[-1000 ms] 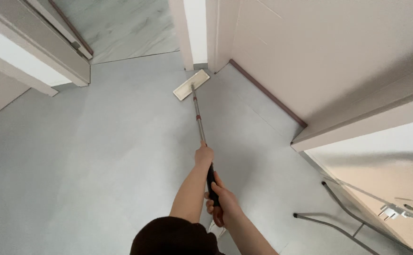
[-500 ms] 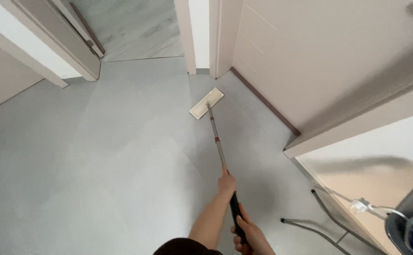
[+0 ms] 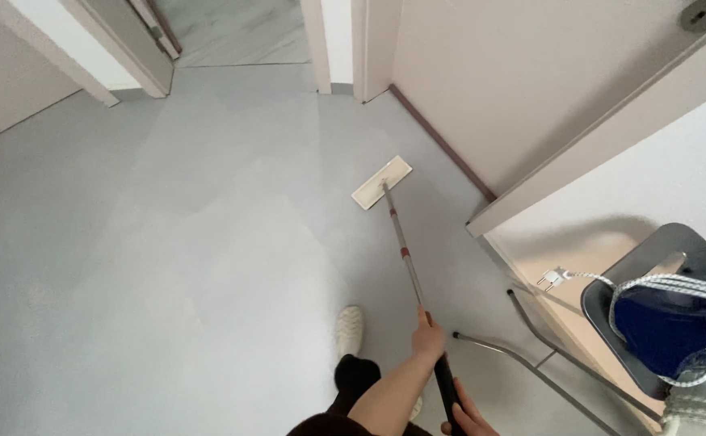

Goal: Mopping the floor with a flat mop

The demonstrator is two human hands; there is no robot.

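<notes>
Pulled back from the door frame since a second ago, the flat mop head is now lying on open grey floor. Left hand is gripping the mop pole; right hand is clasping its black grip below. A white slipper is showing.

One flat mop, held in two hands: left, right. One white slipper left of them. One grey chair to the right.
</notes>
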